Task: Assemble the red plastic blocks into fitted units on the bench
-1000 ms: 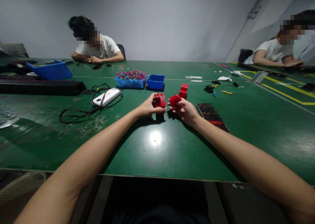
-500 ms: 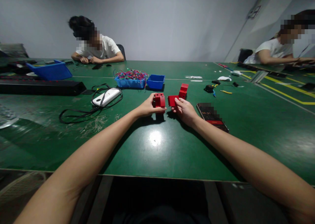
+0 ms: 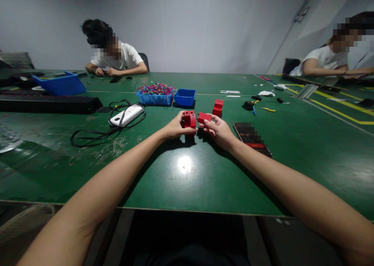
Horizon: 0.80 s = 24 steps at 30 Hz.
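Note:
My left hand (image 3: 174,128) is closed round a red plastic block (image 3: 189,119) held just above the green table (image 3: 181,180). My right hand (image 3: 218,132) pinches a smaller flat red piece (image 3: 203,118) close beside that block, almost touching its right side. A third red block (image 3: 217,107) stands on the table just behind my right hand. A phone (image 3: 251,138) with a lit screen lies to the right of my right wrist.
Two blue trays sit behind my hands, one (image 3: 154,94) full of coloured wires, one (image 3: 185,96) smaller. A white device (image 3: 126,115) with a black cable lies left. Small tools (image 3: 254,103) lie at right. Two people sit at the far left (image 3: 112,55) and far right (image 3: 336,55).
My right hand has turned the flat red piece and brought it leftward up to the block in my left hand. My left hand has stayed in place.

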Each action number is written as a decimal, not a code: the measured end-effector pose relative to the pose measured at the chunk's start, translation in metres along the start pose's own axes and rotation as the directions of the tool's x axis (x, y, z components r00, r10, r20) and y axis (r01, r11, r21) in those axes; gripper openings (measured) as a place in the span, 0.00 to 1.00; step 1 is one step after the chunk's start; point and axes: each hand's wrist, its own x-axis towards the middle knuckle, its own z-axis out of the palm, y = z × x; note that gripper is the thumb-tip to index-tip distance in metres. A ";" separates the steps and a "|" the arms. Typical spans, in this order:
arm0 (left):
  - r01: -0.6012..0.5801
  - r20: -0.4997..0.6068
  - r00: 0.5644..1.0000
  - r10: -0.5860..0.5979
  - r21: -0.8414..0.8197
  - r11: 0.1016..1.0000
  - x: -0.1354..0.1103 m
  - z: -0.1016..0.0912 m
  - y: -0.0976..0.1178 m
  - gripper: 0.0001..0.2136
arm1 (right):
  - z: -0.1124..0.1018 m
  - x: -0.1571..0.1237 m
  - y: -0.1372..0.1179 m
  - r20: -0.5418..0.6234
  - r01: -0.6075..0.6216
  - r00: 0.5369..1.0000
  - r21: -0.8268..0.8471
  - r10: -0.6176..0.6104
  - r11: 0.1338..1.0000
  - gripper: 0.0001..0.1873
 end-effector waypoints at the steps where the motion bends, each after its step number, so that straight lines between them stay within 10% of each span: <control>1: -0.002 0.000 1.000 0.002 0.007 1.000 0.000 0.000 0.000 0.36 | 0.000 0.001 0.000 -0.008 -0.001 1.000 -0.005 0.001 1.000 0.17; 24: 0.007 -0.015 1.000 -0.006 0.043 0.999 -0.001 0.001 0.003 0.35 | 0.004 -0.001 -0.004 -0.093 -0.052 0.994 -0.039 0.049 0.998 0.16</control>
